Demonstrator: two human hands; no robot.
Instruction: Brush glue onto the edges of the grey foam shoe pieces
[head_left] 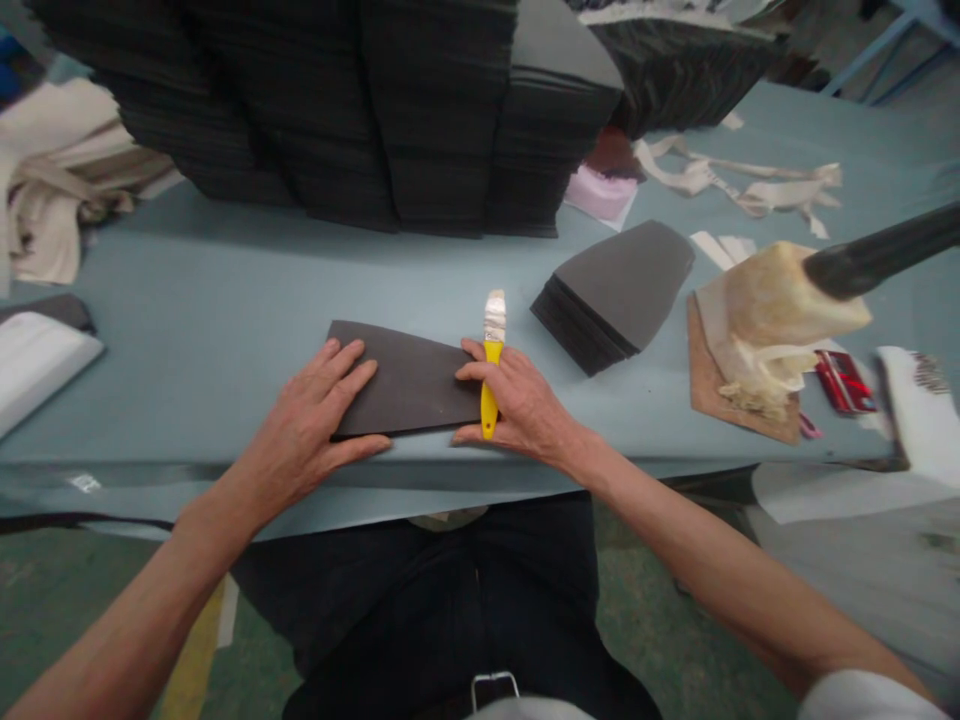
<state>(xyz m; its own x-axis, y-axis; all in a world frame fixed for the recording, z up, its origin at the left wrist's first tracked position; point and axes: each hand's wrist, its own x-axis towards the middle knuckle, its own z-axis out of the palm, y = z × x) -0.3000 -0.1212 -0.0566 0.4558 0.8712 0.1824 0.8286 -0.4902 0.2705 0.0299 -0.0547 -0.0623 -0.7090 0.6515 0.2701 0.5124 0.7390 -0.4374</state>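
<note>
A dark grey sheet piece (pixel 409 385), perhaps a thin stack, lies flat near the table's front edge. My left hand (pixel 311 410) rests on its left end, fingers spread on top and thumb along the front edge. At the other end is my right hand (pixel 517 405), with a yellow-handled paintbrush (pixel 490 385) held between its fingers, pale bristles pointing away from me. That hand's fingertips also touch the sheet's right end. To the right sits a stack of similar dark grey pieces (pixel 619 290), slightly fanned at its near end.
Tall stacks of dark pieces (pixel 337 120) stand at the back of the blue-green table (pixel 247 270). A glue-crusted container (pixel 787 300) with a dark handle is at the right, beside a red object (pixel 844 382). Pale cloth (pixel 52 180) lies at the left, fabric strips (pixel 742 180) at back right.
</note>
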